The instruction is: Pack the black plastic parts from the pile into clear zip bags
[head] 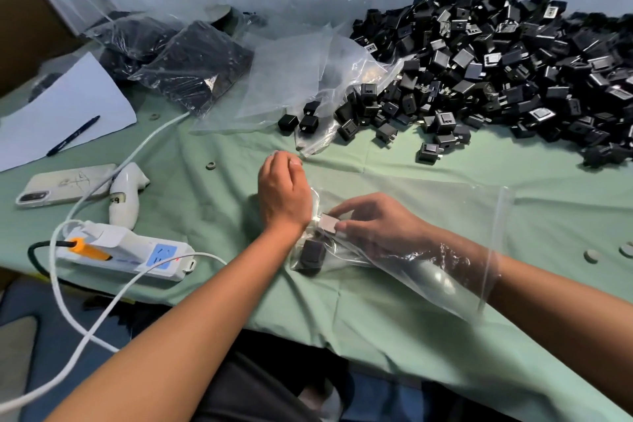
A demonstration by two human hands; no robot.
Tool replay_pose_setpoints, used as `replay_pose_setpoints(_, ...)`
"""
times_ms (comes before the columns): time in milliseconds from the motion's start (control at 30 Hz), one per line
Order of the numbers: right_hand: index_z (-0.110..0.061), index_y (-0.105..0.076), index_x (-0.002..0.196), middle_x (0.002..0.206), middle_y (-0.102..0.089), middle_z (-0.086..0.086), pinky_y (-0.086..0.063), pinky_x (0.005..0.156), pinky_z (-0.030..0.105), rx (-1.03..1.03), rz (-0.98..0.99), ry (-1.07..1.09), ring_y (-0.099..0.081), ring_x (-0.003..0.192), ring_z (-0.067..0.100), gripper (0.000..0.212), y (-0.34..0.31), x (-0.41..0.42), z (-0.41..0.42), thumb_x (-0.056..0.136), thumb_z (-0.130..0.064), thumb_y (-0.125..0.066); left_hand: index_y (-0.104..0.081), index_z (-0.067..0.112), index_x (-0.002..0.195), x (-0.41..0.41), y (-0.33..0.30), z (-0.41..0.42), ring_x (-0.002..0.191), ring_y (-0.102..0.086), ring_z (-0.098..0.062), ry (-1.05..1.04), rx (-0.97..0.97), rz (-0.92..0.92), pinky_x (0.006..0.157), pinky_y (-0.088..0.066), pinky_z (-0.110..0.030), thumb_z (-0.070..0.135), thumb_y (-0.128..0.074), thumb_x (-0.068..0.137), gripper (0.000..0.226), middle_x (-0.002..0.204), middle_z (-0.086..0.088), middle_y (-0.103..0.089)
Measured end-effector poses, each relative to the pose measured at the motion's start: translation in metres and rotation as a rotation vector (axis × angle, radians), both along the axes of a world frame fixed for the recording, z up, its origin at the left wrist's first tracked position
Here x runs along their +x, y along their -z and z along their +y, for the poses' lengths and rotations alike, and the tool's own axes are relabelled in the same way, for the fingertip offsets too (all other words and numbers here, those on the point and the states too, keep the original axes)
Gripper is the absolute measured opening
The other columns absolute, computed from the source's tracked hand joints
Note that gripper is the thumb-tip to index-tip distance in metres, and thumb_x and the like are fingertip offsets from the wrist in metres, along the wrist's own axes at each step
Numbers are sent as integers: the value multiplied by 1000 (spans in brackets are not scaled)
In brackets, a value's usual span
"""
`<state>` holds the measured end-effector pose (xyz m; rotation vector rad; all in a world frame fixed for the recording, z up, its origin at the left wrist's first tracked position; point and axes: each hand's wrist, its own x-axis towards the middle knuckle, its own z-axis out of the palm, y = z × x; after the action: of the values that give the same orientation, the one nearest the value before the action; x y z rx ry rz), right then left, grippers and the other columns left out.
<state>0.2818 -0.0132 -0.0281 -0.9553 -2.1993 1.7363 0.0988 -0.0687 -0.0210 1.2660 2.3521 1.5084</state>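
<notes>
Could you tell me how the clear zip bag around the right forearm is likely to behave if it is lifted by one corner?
The clear zip bag would probably flop and sag: its film is thin and wrinkled, draping over the right forearm. The black part already inside would likely slide to the lowest point. The film looks glossy, so the right hand, inside it, may find it somewhat slippery.

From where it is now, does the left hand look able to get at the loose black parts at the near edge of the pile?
Probably yes. The left hand seems to hold nothing and hovers over bare green cloth, with only crumpled clear bags beside the two stray black parts beyond it.
</notes>
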Motion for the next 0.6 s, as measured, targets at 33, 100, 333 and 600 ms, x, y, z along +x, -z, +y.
replay_pose_setpoints(33, -18, -73, 121, 73, -72, 14, -47, 43, 26, -1, -11, -18, -59, 51, 19, 26, 0, -1, 2, 96, -24, -72, -64, 2, 93, -7, 0, 2, 96, -59, -35, -16, -59, -69, 86, -42, -41, 16, -49, 101, 23, 99, -16, -67)
replay_pose_setpoints(100, -17, -72, 120, 76, -74, 5, -49, 46, 23, 21, -35, -42, -62, 55, 14, 28, -2, -3, 4, 94, -24, -74, -66, 10, 102, -19, 1, 2, 100, -62, -27, 88, -247, -181, 91, -48, -38, 22, -60, 99, 14, 107, -9, -67)
replay_pose_setpoints(333, -15, -68, 128, 100, -77, 18, -60, 76, 50, 10, -7, -92, -73, 76, 36, 36, -3, -2, 4, 92, -18, -76, -59, 57, 128, -13, -15, 14, 132, -27, -15, 675, -504, 151, 112, -25, -39, 71, -59, 82, 48, 137, 9, -45)
replay_pose_setpoints(600, -12, -77, 106, 100, -78, 6, -61, 80, 33, 97, 121, -123, -74, 90, 27, 14, -2, 2, 4, 92, -10, -75, -75, 7, 85, 6, -38, 42, 85, -64, -11, 890, -545, -27, 87, -51, -33, 21, -78, 89, 14, 90, -6, -75)
